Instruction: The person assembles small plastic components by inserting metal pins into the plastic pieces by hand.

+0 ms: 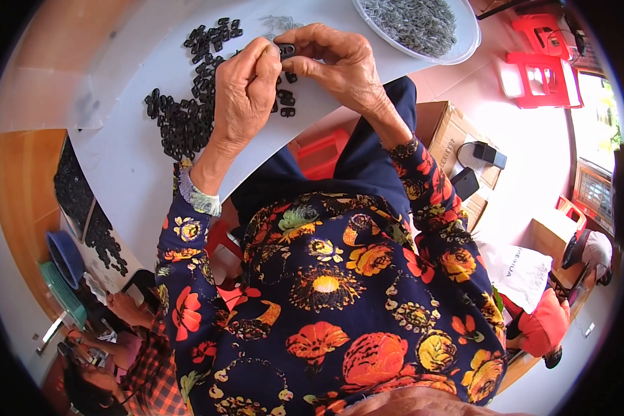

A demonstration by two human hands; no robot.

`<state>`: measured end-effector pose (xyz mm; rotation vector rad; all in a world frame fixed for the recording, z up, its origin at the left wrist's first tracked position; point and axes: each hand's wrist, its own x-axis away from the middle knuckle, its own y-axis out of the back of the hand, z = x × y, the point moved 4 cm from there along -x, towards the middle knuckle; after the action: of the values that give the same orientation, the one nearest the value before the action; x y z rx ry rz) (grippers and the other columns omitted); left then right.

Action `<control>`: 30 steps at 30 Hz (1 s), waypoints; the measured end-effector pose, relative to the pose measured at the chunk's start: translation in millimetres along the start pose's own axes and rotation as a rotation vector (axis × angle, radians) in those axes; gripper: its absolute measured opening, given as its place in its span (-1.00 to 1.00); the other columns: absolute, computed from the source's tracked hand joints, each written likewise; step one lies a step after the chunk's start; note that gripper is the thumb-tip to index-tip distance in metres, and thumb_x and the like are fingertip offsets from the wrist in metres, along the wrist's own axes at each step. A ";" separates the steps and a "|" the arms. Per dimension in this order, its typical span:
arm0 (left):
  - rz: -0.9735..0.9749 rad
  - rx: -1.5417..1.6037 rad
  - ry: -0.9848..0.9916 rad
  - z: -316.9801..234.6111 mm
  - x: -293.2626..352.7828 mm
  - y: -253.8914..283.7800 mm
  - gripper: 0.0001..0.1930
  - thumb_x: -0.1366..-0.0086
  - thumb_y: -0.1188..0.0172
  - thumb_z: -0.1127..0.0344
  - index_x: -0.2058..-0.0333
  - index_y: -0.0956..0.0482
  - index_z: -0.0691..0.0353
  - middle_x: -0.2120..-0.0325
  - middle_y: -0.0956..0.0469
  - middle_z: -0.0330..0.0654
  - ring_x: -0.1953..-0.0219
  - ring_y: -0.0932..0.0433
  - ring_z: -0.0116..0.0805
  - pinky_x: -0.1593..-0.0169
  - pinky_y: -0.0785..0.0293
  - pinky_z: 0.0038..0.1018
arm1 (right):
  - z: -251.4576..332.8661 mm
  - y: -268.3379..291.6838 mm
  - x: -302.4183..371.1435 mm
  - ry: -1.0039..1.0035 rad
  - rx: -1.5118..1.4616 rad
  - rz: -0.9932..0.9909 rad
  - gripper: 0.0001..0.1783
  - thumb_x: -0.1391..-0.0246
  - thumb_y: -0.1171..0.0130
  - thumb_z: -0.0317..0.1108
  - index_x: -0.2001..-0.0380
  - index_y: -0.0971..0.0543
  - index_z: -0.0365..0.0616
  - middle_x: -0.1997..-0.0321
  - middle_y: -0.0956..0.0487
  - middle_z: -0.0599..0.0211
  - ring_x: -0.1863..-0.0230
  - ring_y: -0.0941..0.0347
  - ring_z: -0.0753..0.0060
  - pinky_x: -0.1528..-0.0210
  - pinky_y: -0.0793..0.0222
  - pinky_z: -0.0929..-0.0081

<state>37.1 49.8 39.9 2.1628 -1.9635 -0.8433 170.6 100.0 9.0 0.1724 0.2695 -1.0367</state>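
Observation:
Above the table my two hands meet at the fingertips. My right hand pinches a small black plastic piece with a rounded outline and a hole between thumb and fingers. My left hand is closed against the piece's left end, and its curled fingers hide whatever lies in them. Around and under my left hand spreads a pile of similar black pieces, with a few more below my fingertips. Thin clear or silvery bits lie just beyond my hands.
A white basin full of small grey metal-like parts stands at the table's far right. The white table curves close to my lap. Cardboard box and red stools are to the right. Co-workers sit lower left, near baskets, and lower right.

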 end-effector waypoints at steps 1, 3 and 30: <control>0.000 -0.001 -0.001 0.4 0.0 0.0 -0.79 -0.30 0.04 0.35 0.50 -0.30 0.31 0.72 -0.16 -0.28 0.63 -0.12 -0.59 0.57 -0.18 -0.57 | 0.4 0.0 0.0 0.001 -0.001 -0.001 -0.71 0.06 -0.29 -0.42 0.21 -0.58 -0.22 0.49 -0.56 0.44 0.43 -0.46 0.69 0.29 -0.41 0.65; -0.017 0.013 -0.004 1.1 0.1 0.6 -0.79 -0.30 0.03 0.35 0.50 -0.32 0.31 0.72 -0.17 -0.31 0.63 -0.12 -0.60 0.56 -0.17 -0.58 | 0.7 0.1 0.0 -0.016 -0.031 0.007 -0.71 0.06 -0.29 -0.41 0.21 -0.58 -0.23 0.49 -0.56 0.45 0.43 -0.46 0.69 0.29 -0.41 0.65; 0.008 0.261 0.117 6.3 -5.1 4.0 -0.86 -0.23 -0.07 0.49 0.21 -0.46 0.30 0.48 -0.55 -0.27 0.42 -0.48 -0.59 0.30 -0.42 -0.62 | -3.7 7.5 1.0 -0.022 -0.021 -0.038 -0.72 -0.18 -0.06 -0.27 0.24 -0.58 -0.28 0.54 -0.53 0.43 0.55 -0.30 0.71 0.44 -0.31 0.70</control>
<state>30.6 55.8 38.0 2.2782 -2.1230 -0.4679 177.0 103.9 5.3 0.1373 0.2647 -1.0722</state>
